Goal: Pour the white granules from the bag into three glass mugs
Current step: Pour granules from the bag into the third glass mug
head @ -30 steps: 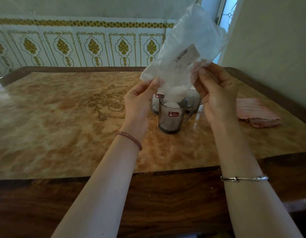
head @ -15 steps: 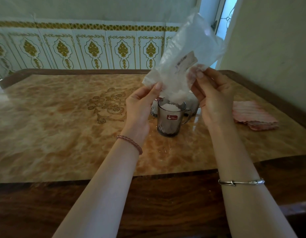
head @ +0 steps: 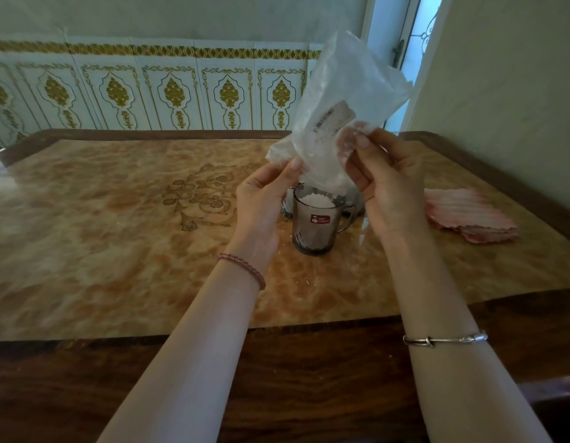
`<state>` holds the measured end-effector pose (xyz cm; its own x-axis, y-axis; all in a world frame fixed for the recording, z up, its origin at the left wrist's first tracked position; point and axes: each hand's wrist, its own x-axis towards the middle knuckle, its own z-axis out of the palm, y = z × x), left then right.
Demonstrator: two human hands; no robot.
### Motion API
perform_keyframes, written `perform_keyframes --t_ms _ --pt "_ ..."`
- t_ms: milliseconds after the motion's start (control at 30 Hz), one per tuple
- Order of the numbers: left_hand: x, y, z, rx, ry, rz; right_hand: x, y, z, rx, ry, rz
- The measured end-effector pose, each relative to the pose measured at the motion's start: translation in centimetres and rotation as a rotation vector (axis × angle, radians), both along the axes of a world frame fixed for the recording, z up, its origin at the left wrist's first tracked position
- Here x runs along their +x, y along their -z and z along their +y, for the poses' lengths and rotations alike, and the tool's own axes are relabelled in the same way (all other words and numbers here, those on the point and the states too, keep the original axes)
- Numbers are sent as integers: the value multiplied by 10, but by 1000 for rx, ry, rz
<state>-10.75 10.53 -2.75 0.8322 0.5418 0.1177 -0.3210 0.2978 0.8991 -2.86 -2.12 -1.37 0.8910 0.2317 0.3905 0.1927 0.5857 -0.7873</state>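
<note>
Both hands, left hand (head: 261,199) and right hand (head: 384,183), pinch upended bag (head: 341,100) mouth-down over near mug (head: 315,225), funnelling granules (head: 315,201) in.

Both forearms reach forward side by side, the left hand (head: 261,199) pinching with thumb and curled fingers, the right hand (head: 384,183) raised slightly higher, its fingers likewise curled in a grip, wrists bent upward.
</note>
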Motion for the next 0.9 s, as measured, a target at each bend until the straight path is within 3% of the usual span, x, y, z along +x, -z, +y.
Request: perform_keyframes --t_ms 133,300,433,567,700,900 --pt "1 -1 3 -42 -17 -21 5 -2 -6 99 -8 45" --pt "0 1 0 6 -2 -6 1 -1 -1 37 -31 29" --pt "1 0 5 -22 -31 -36 2 -3 -4 103 -35 70" --pt "1 2 -1 6 -17 -11 -3 -1 2 11 -30 23" --pt "1 2 5 -69 -34 -42 0 -2 -4 60 11 56" --pt "2 3 6 -240 10 -26 0 -1 -4 -217 110 -17"
